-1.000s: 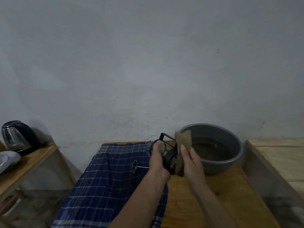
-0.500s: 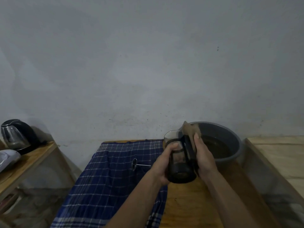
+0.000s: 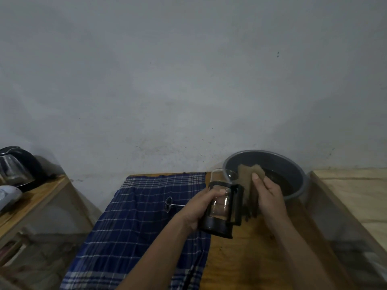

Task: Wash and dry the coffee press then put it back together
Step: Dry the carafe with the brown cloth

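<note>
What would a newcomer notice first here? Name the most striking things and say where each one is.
The eye goes first to the glass coffee press, held upright over the wooden table in the left hand, while the right hand presses a brown cloth against its handle side. Just behind sits a grey basin of dark water. To the left, the plunger lies on a blue checked cloth.

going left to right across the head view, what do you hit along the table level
kettle → blue checked cloth → plunger lying on it → left hand → coffee press carafe → brown cloth → right hand → grey basin
</note>
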Demonstrator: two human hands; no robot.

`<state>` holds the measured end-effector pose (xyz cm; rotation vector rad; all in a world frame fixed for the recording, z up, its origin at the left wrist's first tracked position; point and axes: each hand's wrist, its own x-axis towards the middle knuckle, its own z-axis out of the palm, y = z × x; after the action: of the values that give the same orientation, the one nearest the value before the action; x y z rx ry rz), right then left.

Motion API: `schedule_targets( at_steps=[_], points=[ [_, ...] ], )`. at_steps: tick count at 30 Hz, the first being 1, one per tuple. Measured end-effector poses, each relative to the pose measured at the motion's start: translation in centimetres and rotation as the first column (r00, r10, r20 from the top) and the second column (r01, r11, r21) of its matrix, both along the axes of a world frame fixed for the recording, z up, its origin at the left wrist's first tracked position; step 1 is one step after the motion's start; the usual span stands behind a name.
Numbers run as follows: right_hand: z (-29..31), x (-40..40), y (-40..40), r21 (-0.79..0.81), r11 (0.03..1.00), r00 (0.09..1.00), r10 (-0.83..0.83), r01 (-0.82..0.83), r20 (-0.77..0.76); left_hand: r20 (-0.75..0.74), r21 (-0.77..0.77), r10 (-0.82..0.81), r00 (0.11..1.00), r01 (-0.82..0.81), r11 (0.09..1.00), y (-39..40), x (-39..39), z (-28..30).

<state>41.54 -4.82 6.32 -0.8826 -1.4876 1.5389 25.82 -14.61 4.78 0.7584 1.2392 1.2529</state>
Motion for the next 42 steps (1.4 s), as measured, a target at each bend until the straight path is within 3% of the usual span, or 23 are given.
schedule_targets(
  at_steps=[2, 4, 7, 10, 13, 16, 18, 20, 23, 25, 28, 30, 32, 34, 38, 40, 42],
  points=[
    [1.0, 0.7, 0.8, -0.025, 0.997, 0.995, -0.079, 0.078, -0.063, -0.018, 0.037, -0.01, 1.0, 0.011, 0.999, 0.0, -0.5, 0.0],
    [2.0, 0.8, 1.3, 0.003, 0.999, 0.995, -0.053, 0.053, -0.089, -0.147, 0.042, -0.005, 0.989, 0.011, 0.999, 0.3, -0.5, 0.1],
    [2.5, -0.3, 0.3, 0.135, 0.973, 0.977, 0.167, -0.185, 0.132, -0.36, 0.046, 0.025, 0.933, -0.009, 0.999, 1.3, 0.2, 0.1],
    [1.7, -1.4, 0.0, 0.227, 0.958, 0.961, 0.119, -0.177, 0.248, -0.572, 0.051, 0.052, 0.819, -0.028, 0.998, 1.9, 0.7, 0.5],
    [1.1, -1.5, 0.9, 0.067, 0.99, 0.96, 0.101, -0.122, 0.26, -0.772, 0.062, 0.03, 0.635, 0.028, 0.998, 1.9, 0.9, 0.3],
    [1.3, -1.7, 1.1, -0.128, 0.986, 0.953, 0.134, -0.102, 0.271, -0.848, 0.063, 0.035, 0.529, 0.034, 0.997, 1.5, 1.5, -0.1],
    [1.6, -1.4, 1.2, -0.301, 0.95, 0.976, 0.138, -0.082, 0.169, -0.909, 0.046, 0.022, 0.416, 0.049, 0.998, 1.4, 1.5, 0.0],
    [1.3, -0.8, 2.1, -0.468, 0.881, 0.997, 0.046, -0.071, -0.064, -0.942, 0.04, 0.021, 0.336, 0.049, 0.998, 1.4, 1.4, 0.6],
    [1.0, 0.0, 3.5, -0.556, 0.83, 0.951, -0.138, -0.042, -0.277, -0.979, -0.009, -0.018, 0.204, 0.044, 0.999, 1.5, 1.3, 1.3],
    [1.1, -0.2, 3.1, -0.46, 0.884, 0.967, -0.043, -0.08, -0.252, -0.987, -0.028, -0.034, 0.156, 0.038, 0.999, 1.7, 1.5, 1.2],
    [1.4, -0.9, 0.2, -0.069, 0.978, 0.975, 0.203, -0.197, 0.093, -0.995, -0.018, -0.02, 0.096, 0.025, 1.0, 2.2, 2.0, 1.2],
    [0.1, -1.0, -0.8, 0.215, 0.954, 0.968, 0.17, -0.209, 0.186, -0.997, -0.01, -0.009, 0.08, -0.004, 1.0, 2.5, 1.9, 1.0],
    [-1.1, -0.6, -1.1, 0.366, 0.912, 0.972, 0.118, -0.187, 0.203, -0.996, -0.013, -0.012, 0.088, -0.02, 1.0, 2.3, 1.7, 0.9],
    [-2.0, 0.2, -0.5, 0.437, 0.875, 0.958, 0.094, -0.21, 0.272, -0.995, -0.021, -0.018, 0.101, -0.028, 0.999, 2.0, 1.6, 0.7],
    [-2.4, 2.3, 1.6, 0.42, 0.838, 0.901, 0.175, -0.348, 0.398, -0.981, 0.022, 0.033, 0.192, -0.058, 0.998, 1.3, 1.5, 0.8],
    [-2.0, 3.0, 2.5, 0.419, 0.841, 0.906, 0.177, -0.343, 0.385, -0.967, 0.048, 0.064, 0.246, -0.069, 0.996, 1.1, 1.4, 1.0],
    [-1.3, 3.0, 2.3, 0.409, 0.888, 0.957, 0.102, -0.211, 0.273, -0.963, 0.058, 0.078, 0.258, -0.085, 0.995, 1.2, 1.5, 1.4]
  ],
)
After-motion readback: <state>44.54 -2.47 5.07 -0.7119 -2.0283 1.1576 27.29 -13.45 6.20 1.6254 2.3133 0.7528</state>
